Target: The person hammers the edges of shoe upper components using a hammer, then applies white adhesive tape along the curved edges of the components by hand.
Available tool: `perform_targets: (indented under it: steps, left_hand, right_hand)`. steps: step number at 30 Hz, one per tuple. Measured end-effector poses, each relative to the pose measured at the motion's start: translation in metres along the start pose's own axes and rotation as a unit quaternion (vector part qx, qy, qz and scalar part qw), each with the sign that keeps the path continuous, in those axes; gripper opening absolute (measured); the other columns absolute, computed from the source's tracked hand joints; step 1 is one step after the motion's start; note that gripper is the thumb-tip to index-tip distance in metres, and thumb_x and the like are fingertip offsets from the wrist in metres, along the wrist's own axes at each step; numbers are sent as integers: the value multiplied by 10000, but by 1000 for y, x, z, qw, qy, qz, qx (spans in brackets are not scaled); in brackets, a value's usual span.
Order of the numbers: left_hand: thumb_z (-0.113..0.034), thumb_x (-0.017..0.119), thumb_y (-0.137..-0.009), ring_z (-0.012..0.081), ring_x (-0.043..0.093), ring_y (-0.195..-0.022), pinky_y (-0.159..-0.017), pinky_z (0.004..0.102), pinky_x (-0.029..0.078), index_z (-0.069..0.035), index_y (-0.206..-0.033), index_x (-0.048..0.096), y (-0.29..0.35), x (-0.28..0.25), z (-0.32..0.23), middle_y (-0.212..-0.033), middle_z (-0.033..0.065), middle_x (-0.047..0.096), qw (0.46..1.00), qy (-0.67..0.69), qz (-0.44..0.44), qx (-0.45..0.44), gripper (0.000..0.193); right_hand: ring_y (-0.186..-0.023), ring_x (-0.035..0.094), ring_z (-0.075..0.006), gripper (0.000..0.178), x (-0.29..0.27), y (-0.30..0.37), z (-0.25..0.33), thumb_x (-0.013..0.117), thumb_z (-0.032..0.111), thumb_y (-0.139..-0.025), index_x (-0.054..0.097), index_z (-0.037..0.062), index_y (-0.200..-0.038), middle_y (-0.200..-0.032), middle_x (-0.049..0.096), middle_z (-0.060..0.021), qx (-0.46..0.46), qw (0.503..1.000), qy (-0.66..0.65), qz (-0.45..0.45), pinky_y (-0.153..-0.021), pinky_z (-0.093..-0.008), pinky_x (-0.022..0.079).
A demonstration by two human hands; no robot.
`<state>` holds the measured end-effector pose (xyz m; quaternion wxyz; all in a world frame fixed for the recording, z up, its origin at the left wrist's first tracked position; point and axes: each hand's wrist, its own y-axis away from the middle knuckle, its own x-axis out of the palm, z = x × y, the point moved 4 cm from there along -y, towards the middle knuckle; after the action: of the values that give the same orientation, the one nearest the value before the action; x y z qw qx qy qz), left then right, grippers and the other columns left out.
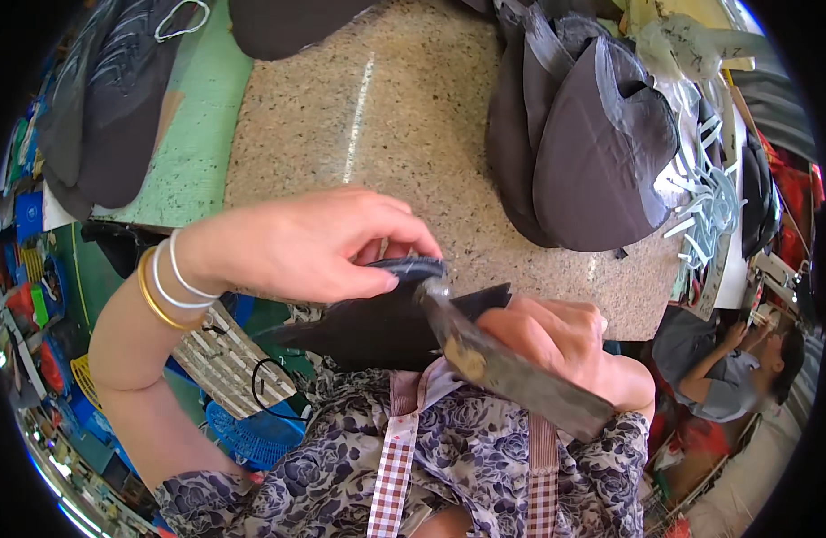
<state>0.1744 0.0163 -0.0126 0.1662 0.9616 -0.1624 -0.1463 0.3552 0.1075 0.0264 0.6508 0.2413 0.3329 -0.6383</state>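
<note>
My left hand point(319, 242) is closed over a dark brown-black flat piece of sheet material point(364, 332), thumb and fingers pinching its folded upper edge at the table's near side. In my right hand point(561, 336) is a hammer point(539, 386), its fingers wrapped round the part behind the head. The rounded metal face rests at or just over the folded edge, close to my left fingertips; I cannot tell if it touches. A wooden spot shows in the head's middle, and the broad flat end points down to the right. Most of the handle is hidden.
A speckled stone tabletop point(413, 117) lies ahead. Stacked dark curved pieces point(601, 152) sit at its right, beside pale plastic parts point(713, 211). More dark pieces point(108, 125) lie on a green board point(202, 117) at left. A blue basket point(252, 435) stands below. Another person point(736, 368) sits at far right.
</note>
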Motion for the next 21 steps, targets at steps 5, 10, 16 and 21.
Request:
perform_targets:
  steps: [5,10,16,21]
  left_hand:
    - [-58,656,-773,244,555,-804,-706,350,469,-71,-1107,620,8,8,-1,-920,82,548,959,-242,-114,90,336]
    - [-38,652,-766,269,572,-862,-743,370,478,-55,-1049,629,0,1,2,-936,77,568,963,-228,-127,73,284]
    - [-73,678,-750,253,592,-775,-675,360,494,-46,-922,666,-13,-4,7,-842,57,591,951,-236,-149,135,175]
    - [-102,675,-700,205,589,-720,-543,306,483,-71,-893,683,-10,-11,19,-806,24,609,920,-280,-133,241,195]
  right_hand:
    - [-490,532,-168,277,-1,-4,2,653,34,-680,563,-22,-936,-646,441,-44,-17,1000,-16,-9,-408,-308,418]
    - [-479,528,-153,244,13,-12,-4,679,60,-670,559,14,-877,-612,412,-21,15,999,27,-27,-393,-303,409]
    - [-487,547,-155,217,17,-11,-8,686,86,-715,564,27,-884,-610,423,-22,56,998,17,-33,-389,-304,415]
    - [-482,568,-170,234,18,-8,-17,688,101,-749,564,24,-932,-619,474,-33,85,996,-3,-32,-395,-309,441]
